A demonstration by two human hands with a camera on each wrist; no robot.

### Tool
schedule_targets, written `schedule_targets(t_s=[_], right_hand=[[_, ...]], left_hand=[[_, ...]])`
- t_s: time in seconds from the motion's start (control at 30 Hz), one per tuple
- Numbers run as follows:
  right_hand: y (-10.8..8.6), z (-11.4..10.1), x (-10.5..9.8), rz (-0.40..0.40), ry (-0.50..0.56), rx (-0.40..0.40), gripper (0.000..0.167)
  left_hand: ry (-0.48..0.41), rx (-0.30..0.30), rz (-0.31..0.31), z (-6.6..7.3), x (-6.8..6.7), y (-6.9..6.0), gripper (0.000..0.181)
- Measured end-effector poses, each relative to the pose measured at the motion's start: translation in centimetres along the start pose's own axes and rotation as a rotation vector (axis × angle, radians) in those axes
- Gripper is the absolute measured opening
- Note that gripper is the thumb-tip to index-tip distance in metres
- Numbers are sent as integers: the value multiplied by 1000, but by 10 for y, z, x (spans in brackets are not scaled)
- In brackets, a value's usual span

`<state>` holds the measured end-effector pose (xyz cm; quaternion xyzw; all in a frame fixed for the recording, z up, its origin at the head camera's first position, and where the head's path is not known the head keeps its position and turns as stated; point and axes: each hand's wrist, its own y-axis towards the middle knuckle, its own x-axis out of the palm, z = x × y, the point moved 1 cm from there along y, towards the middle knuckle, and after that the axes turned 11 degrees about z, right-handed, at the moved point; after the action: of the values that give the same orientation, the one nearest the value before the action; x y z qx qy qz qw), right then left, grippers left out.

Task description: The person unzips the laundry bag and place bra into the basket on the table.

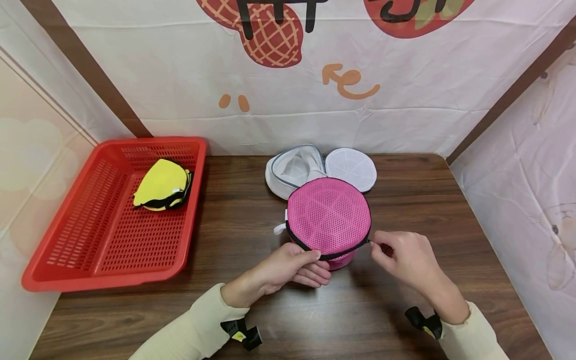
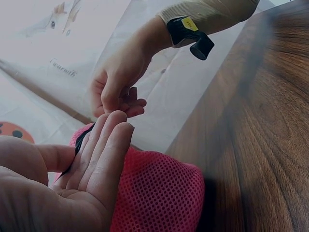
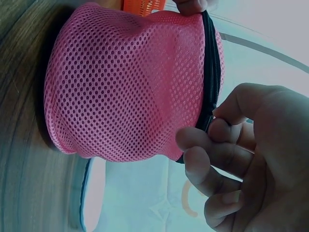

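A round pink mesh laundry bag [image 1: 329, 215] stands upright on the table, its mesh lid lying over the top. Around the lid's edge runs a black zipper [image 3: 210, 63]. My left hand [image 1: 290, 267] pinches the front of this edge, thumb above and fingers beneath, as the left wrist view also shows. At the bag's right side, my right hand [image 1: 407, 257] pinches the small zipper pull [image 3: 213, 110] between thumb and forefinger. A white tag [image 1: 280, 228] sticks out on the bag's left. What lies inside the bag is hidden.
Behind the pink bag lies an open white laundry bag [image 1: 275, 185] with its round white lid [image 1: 351, 169] folded out to the right. A red plastic basket [image 1: 191, 235] stands at the left, holding a yellow bag with black trim [image 1: 162, 180]. A printed cloth [image 1: 180, 75] hangs behind the table.
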<state>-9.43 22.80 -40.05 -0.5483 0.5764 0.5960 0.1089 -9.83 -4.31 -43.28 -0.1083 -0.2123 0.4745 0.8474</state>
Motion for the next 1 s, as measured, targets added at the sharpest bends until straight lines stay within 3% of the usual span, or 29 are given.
schedule_targets(t_s=[0.23, 0.57, 1.0], right_hand=[[3, 4, 2, -5, -4, 9, 32], [7, 16, 3, 49, -29, 36, 33], [13, 34, 14, 196, -81, 7, 32]], left_hand=[[-4, -3, -5, 1, -1, 0, 43], [1, -14, -11, 2, -3, 0, 43], [2, -21, -24, 2, -3, -1, 43]])
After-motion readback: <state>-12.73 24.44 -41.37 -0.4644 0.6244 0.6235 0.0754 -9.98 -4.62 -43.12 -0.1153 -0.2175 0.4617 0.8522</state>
